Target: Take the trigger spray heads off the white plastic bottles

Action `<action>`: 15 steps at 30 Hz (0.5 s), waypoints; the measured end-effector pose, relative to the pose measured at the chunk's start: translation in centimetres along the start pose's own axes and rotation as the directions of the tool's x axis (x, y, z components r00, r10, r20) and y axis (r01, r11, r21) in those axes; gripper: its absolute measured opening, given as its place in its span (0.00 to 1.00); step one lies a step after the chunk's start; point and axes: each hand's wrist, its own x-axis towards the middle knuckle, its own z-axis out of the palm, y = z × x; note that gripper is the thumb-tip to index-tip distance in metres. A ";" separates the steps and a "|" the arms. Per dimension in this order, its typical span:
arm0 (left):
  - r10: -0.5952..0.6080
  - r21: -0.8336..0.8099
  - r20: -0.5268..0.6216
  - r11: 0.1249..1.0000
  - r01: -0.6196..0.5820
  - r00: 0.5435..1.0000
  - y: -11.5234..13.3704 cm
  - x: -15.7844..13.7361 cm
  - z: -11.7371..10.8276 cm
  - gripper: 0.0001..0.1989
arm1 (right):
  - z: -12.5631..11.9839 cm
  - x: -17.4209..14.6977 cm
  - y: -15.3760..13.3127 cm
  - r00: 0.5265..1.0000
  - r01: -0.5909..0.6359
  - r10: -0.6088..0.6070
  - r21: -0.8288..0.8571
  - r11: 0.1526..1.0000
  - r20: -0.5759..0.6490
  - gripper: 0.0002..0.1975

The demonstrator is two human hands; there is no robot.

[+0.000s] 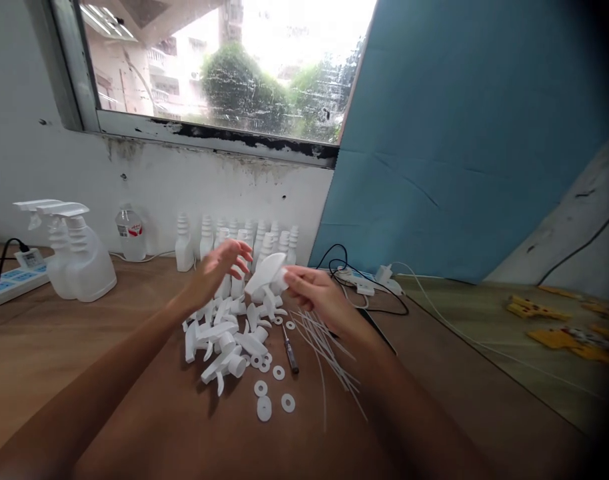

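Note:
My right hand (314, 292) is closed on a white trigger spray head (267, 273), pinching its collar end above the table. Just left of it, my left hand (224, 261) hovers with its fingers apart and nothing in them. Below both hands lies a heap of white trigger spray heads (219, 340). White ring washers (278, 373) are scattered at the near side of the heap. A small screwdriver (290, 353) rests right of the heap, beside a bundle of thin white tubes (329, 347). Small white bottles (183, 243) stand behind my hands, partly hidden.
Two assembled spray bottles (84, 260) stand at the left, near a power strip (19, 283). A clear labelled bottle (130, 232) is against the wall. Black cables (384, 311) and another power strip (369, 280) lie at the right. Yellow pieces (569, 340) lie farther right.

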 end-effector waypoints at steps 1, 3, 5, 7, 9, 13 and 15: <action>-0.040 0.039 0.090 0.999 0.036 0.995 0.5 -0.5 0.5 0.26 | 0.6 0.1 0.3 1.000 0.011 -0.010 -0.042 0.999 0.018 0.20; -0.124 0.146 0.185 0.984 0.097 0.975 1.1 -1.2 1.3 0.25 | 1.6 0.2 0.9 0.999 0.044 -0.041 -0.122 0.992 0.030 0.21; -0.200 0.224 0.192 0.962 0.155 0.961 1.3 -1.5 1.7 0.25 | 2.1 0.4 1.5 0.998 0.061 -0.056 -0.174 0.983 0.034 0.21; -0.248 0.231 0.186 0.951 0.203 0.951 1.2 -1.5 1.7 0.24 | 2.2 0.6 2.0 0.998 0.048 -0.042 -0.169 0.984 0.036 0.21; -0.252 0.229 0.188 0.951 0.207 0.949 1.2 -1.4 1.5 0.22 | 2.1 0.8 2.2 1.000 0.008 -0.006 -0.121 0.993 0.022 0.21; -0.153 0.313 0.007 0.939 0.143 0.988 1.7 -1.2 0.8 0.21 | 0.7 1.4 2.3 0.989 -0.142 0.141 -0.016 0.990 -0.047 0.24; -0.169 0.251 -0.091 0.950 0.186 0.981 1.9 -1.3 0.4 0.22 | -0.5 1.8 2.7 0.974 -0.225 0.225 0.024 0.974 -0.007 0.27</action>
